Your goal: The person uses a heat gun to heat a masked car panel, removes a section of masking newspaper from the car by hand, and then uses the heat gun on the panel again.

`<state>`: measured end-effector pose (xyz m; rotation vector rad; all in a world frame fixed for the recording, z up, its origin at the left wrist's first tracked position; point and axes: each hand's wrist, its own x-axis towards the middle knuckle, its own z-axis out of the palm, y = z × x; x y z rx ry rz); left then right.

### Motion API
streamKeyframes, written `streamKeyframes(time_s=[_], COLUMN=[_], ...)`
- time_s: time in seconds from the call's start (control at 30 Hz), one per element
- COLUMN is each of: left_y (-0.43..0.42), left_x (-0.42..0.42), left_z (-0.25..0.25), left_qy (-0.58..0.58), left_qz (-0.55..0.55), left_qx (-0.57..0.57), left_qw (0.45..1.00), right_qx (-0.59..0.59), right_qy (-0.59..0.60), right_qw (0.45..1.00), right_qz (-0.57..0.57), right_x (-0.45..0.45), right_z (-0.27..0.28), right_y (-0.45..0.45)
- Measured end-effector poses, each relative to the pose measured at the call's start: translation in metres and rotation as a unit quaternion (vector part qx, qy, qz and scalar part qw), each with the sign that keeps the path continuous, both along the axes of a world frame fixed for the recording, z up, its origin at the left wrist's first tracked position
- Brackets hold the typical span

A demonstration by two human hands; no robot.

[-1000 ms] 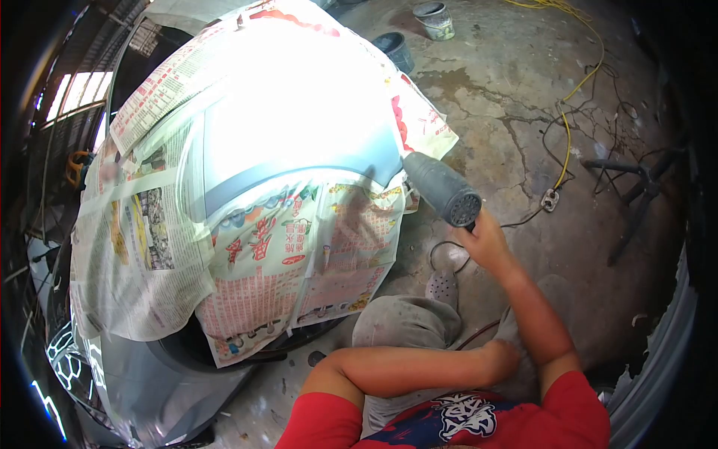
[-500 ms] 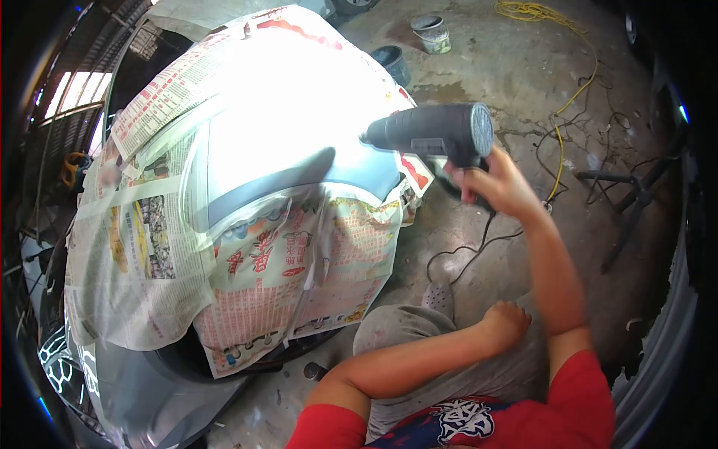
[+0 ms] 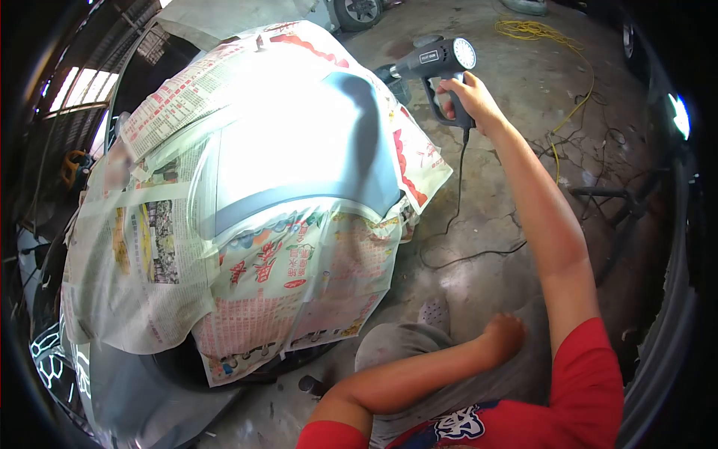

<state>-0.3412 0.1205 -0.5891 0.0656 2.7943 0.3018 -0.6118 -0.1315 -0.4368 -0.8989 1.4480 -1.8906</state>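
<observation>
My right hand (image 3: pixel 469 101) is wrapped round the handle of a black heat gun (image 3: pixel 436 58), held up at arm's length. Its nozzle points left, past the far right edge of a car body panel (image 3: pixel 299 183). That panel is grey-blue, curved over a wheel arch, and glaring white across its middle; a dark shadow falls on its right side. Newspaper sheets (image 3: pixel 262 299) taped round the panel cover the car and the wheel. My left hand (image 3: pixel 505 334) is curled into a fist over my leg, apart from the car, and slightly blurred.
The gun's black cord (image 3: pixel 458 194) loops down onto the concrete floor. A bucket (image 3: pixel 398 86) stands behind the nozzle. Right of my arm are a coiled yellow cable (image 3: pixel 527 30) and a dark stand (image 3: pixel 632 198). A small dark cylinder (image 3: pixel 310 385) lies near the car.
My right hand has carried the heat gun up and away, from in front of the panel to beyond its right edge. The shadow on the panel has shifted right. My left hand stays by my leg.
</observation>
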Motion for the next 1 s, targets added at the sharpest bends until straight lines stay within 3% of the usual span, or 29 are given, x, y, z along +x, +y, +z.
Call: streamKeyframes(time_s=[0.47,1.0], left_y=[-0.002,0.013], left_x=[0.001,-0.002], left_z=[0.006,-0.007], left_qy=[0.048,0.004], left_qz=[0.000,-0.003], left_qx=[-0.010,-0.034], left_qw=[0.999,0.999], right_qx=[-0.039,-0.148], right_qy=[-0.008,0.060], right_qw=[0.998,0.972], right_qz=[0.049,0.175], right_x=[0.019,0.138], right_z=[0.033,0.096], right_y=[0.012,0.102])
